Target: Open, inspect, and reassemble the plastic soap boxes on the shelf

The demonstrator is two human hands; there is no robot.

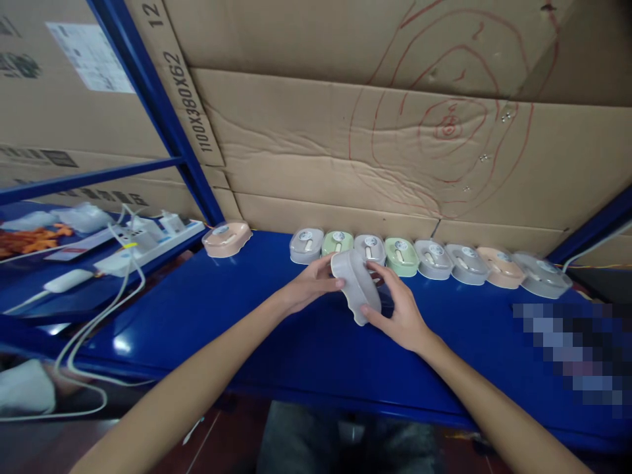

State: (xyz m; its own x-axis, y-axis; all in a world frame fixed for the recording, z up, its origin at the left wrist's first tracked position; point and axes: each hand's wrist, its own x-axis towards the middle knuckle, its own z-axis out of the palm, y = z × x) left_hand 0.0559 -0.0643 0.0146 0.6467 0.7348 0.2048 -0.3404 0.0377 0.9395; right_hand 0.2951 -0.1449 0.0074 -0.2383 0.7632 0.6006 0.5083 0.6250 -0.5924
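Note:
A pale grey plastic box (356, 283) with a wavy edge is tilted on its side above the blue table. My left hand (311, 282) grips its upper left end, thumb on the near face. On the other side my right hand (397, 309) holds it, with the thumb low on the box and the fingers behind the top. Just beyond my hands stands a row of similar lidded boxes, among them a green box (402, 258), a grey box (307, 246) and a peach box (501, 268). Each carries a round label.
Another peach box (227, 238) sits apart at the back left of the blue table (207, 316). Cardboard (316, 131) walls off the back. White cables (93, 322) hang from a power strip (148, 247) on the left. A blurred patch (573, 355) covers something at the right.

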